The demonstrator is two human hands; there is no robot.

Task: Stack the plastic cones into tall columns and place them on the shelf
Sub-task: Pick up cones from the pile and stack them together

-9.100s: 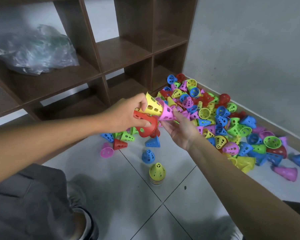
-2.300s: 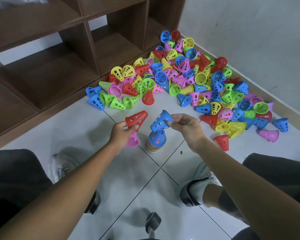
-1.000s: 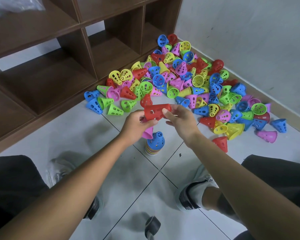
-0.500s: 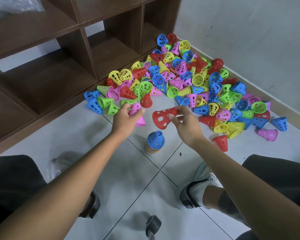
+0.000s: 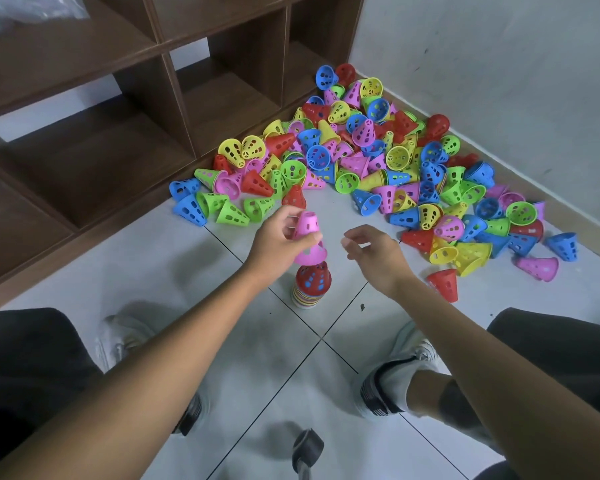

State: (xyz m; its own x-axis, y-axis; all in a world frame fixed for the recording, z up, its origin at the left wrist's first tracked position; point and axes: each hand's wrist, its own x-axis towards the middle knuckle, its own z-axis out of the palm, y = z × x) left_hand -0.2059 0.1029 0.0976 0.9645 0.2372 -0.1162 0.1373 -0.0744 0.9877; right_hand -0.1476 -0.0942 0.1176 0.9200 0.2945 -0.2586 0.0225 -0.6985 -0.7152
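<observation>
Stack on floor, cone pile behind, shelf left

Red cone has been released by the right hand and seated on the stack, over the blue one. Pink cone has been brought by the left hand from 10 o'clock of the stack to directly above it.

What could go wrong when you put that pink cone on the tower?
The pink cone in the left hand looks tilted above the stack, so it might catch on the red top and sit crooked. The stack stands free on the tile floor; a push could topple it. The right hand hovers close and could bump it.
</observation>
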